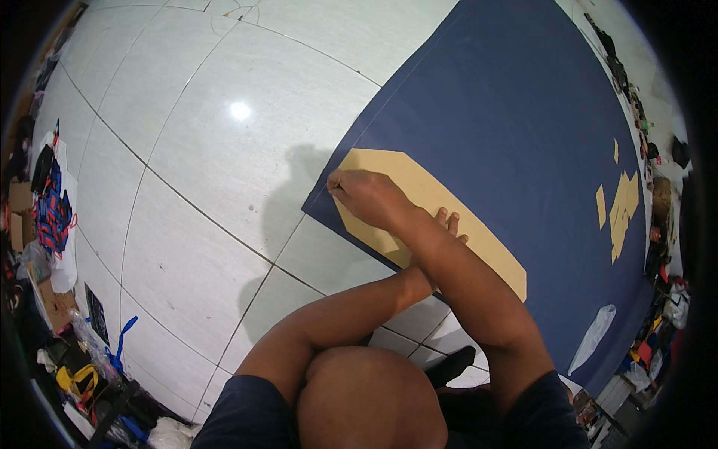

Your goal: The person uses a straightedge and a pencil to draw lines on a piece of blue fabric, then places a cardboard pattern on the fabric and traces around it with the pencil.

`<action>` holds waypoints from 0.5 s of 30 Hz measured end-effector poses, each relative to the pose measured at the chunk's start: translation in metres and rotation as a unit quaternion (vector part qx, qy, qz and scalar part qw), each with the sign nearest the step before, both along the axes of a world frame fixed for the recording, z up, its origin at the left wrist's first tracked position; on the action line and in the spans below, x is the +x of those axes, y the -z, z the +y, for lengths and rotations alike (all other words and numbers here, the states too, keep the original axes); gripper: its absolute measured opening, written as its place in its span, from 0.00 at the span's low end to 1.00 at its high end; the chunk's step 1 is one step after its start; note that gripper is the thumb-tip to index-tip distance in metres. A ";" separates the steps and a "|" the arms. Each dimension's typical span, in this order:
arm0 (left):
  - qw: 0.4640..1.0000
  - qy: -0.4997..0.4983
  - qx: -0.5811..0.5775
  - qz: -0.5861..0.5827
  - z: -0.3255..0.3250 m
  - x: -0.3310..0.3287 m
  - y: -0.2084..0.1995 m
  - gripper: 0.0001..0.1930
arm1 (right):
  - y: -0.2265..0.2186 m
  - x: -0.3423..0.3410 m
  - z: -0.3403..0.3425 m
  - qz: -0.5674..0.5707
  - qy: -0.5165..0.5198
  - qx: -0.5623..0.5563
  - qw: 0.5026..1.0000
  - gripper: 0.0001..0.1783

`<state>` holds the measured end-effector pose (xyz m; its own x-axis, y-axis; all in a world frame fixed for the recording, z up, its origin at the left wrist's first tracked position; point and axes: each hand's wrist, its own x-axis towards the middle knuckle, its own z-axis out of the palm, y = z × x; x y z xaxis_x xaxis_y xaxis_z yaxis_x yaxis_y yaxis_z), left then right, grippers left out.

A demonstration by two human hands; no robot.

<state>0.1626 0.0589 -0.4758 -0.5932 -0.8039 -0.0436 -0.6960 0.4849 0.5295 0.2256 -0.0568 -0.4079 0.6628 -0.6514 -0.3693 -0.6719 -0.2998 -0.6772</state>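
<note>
A large dark blue sheet of material (486,112) lies on the floor, with a long tan card template (426,183) near its left edge. My right hand (366,196) is closed in a pinch at the template's left end. Whatever its fingers hold is too small or hidden to make out. Crossing beneath my right forearm, my left hand (452,222) rests on the template with its fingers spread; the forearm covers most of that hand. A thin pale line runs along the sheet's left edge.
Several smaller tan card pieces (619,213) lie on the sheet's right side, above a strip of clear plastic (593,338). White floor tiles (187,150) extend to the left. Assorted clutter (82,382) and a blue-and-red patterned bundle (54,209) sit along the left side. My bare knee (370,400) is at the bottom.
</note>
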 end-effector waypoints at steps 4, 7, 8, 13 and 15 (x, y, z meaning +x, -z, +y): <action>0.998 -0.025 -0.041 0.026 0.009 -0.005 0.010 0.34 | 0.008 0.004 -0.007 -0.042 0.021 -0.028 0.998 0.13; 0.999 -0.023 -0.044 0.011 0.009 -0.009 0.011 0.34 | 0.014 0.002 -0.009 -0.056 0.044 -0.025 0.997 0.13; 0.999 -0.020 -0.048 0.004 0.009 -0.010 0.010 0.34 | 0.015 -0.001 -0.009 -0.056 0.053 -0.020 0.997 0.13; 0.999 -0.015 0.036 -0.026 0.005 -0.013 0.005 0.34 | 0.014 -0.013 -0.022 -0.119 0.260 -0.007 0.958 0.12; 0.998 -0.021 0.045 -0.028 0.005 -0.016 0.012 0.34 | 0.019 -0.020 -0.027 -0.146 0.297 -0.039 0.943 0.10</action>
<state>0.1467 0.0637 -0.4876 -0.5545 -0.8187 -0.1495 -0.7440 0.4072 0.5297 0.2055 -0.0837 -0.4265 0.2381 -0.9575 -0.1625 -0.5258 0.0136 -0.8505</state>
